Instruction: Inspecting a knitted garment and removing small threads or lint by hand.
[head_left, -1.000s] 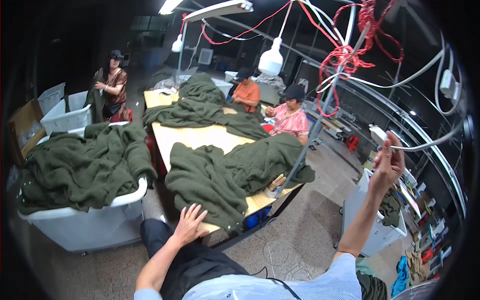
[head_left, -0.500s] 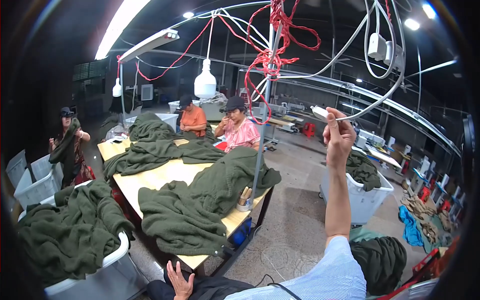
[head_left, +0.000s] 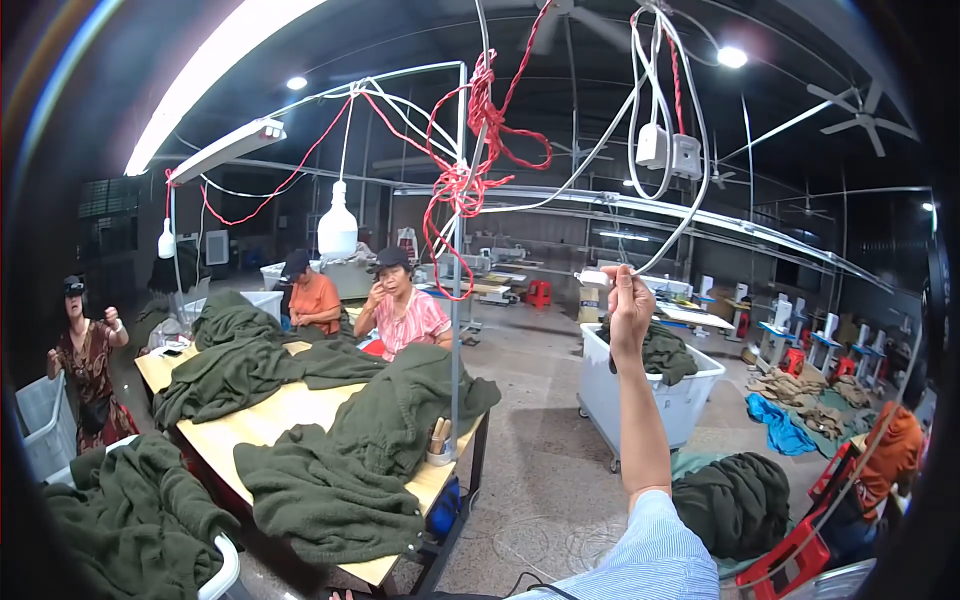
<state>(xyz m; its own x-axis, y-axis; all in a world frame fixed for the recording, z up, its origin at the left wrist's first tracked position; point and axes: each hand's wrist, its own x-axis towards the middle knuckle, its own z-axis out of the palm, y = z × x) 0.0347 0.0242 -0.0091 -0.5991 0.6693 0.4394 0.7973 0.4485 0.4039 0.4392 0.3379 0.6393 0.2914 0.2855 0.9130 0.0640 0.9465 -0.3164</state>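
My right hand (head_left: 629, 315) is raised at arm's length, its fingers pinched around a white plug (head_left: 595, 277) with a white cable running up from it. Above that hand, white sockets (head_left: 653, 147) hang on looped white cables. Only a sliver of my left hand (head_left: 343, 595) shows at the lower edge, below the table (head_left: 215, 432); its fingers are mostly cut off. Nearest to it, dark green knitted garments (head_left: 330, 490) are spread over the light wooden tabletop.
Tangled red and white wires (head_left: 470, 185) wrap a metal pole, and a white bulb (head_left: 338, 222) hangs over the table. Two people sit behind it; another stands at left. White bins hold green garments, and a red chair (head_left: 795, 560) stands at lower right.
The view has tilted up and turned right. My left hand has slid almost out of the lower edge. My right hand still holds the plug. The standing person no longer holds up a garment.
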